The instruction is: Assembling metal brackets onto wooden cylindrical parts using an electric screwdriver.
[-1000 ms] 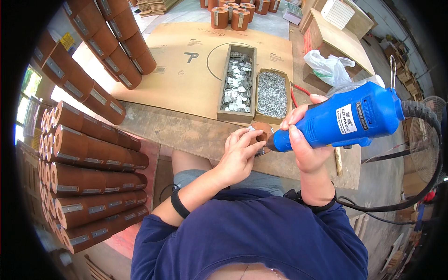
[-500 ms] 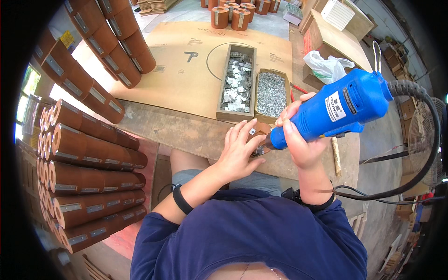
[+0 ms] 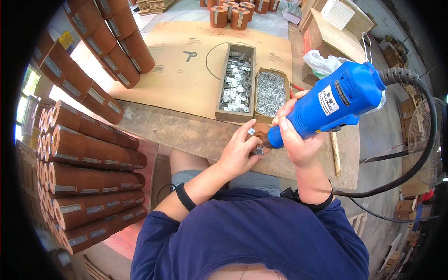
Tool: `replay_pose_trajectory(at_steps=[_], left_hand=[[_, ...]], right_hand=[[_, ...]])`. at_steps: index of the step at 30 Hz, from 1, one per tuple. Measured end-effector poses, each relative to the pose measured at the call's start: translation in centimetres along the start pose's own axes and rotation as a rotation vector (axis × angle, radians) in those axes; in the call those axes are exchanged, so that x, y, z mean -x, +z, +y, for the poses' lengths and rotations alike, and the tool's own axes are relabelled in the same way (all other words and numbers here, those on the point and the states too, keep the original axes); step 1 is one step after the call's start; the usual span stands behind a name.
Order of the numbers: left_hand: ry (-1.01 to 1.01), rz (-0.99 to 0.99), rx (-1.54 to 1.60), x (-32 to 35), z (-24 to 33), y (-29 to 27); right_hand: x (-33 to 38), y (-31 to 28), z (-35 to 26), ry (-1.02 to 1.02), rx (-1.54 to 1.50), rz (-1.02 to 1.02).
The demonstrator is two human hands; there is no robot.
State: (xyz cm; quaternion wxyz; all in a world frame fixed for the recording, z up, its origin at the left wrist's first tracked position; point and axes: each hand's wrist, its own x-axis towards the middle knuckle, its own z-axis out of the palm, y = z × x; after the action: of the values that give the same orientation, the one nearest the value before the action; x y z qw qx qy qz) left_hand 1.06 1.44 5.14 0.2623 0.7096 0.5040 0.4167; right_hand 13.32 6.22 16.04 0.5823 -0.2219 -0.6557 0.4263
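My right hand (image 3: 301,142) is closed round the front of a blue electric screwdriver (image 3: 326,102), which points down and left. Its dark tip (image 3: 267,141) meets a small reddish-brown wooden piece (image 3: 263,129) at the bench's near edge. Small metal plates sit on that piece; one plate (image 3: 251,131) shows by my left index fingertip, another (image 3: 259,150) between finger and thumb. My left hand (image 3: 238,151) grips the piece from the left, fingers bent. The driver's tip and my fingers partly hide the piece, and no screw can be made out.
Beyond my hands stand a wooden tray (image 3: 220,100) of metal plates and a cardboard box (image 3: 256,100) of screws, on a cardboard sheet (image 3: 172,79). Brown cylinders (image 3: 93,158) are stacked at left. A black cable (image 3: 422,172) loops at right; a wooden stick (image 3: 335,154) lies nearby.
The screwdriver has tilted and shifted slightly left and down. My left fingers, more spread before, have drawn in round the wooden piece, leaving more of it visible.
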Motion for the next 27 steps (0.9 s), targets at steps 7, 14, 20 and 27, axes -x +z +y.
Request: replay_pose_trajectory(at_steps=[7,14,20,27], left_hand=[[0.022,0.024,-0.062,-0.07,-0.03,0.01],[0.007,0.011,-0.061,-0.17,0.22,-0.12],[0.016,0.024,-0.072,0.01,0.08,0.04],[0.025,0.037,-0.063,-0.01,0.0,0.16]], right_hand=[[-0.23,0.06,0.4,0.012,-0.039,0.029],[-0.23,0.09,0.32,0.03,-0.013,0.026],[-0.18,-0.03,0.27,-0.001,0.001,-0.046],[-0.09,0.11,0.12,-0.007,0.018,-0.031]])
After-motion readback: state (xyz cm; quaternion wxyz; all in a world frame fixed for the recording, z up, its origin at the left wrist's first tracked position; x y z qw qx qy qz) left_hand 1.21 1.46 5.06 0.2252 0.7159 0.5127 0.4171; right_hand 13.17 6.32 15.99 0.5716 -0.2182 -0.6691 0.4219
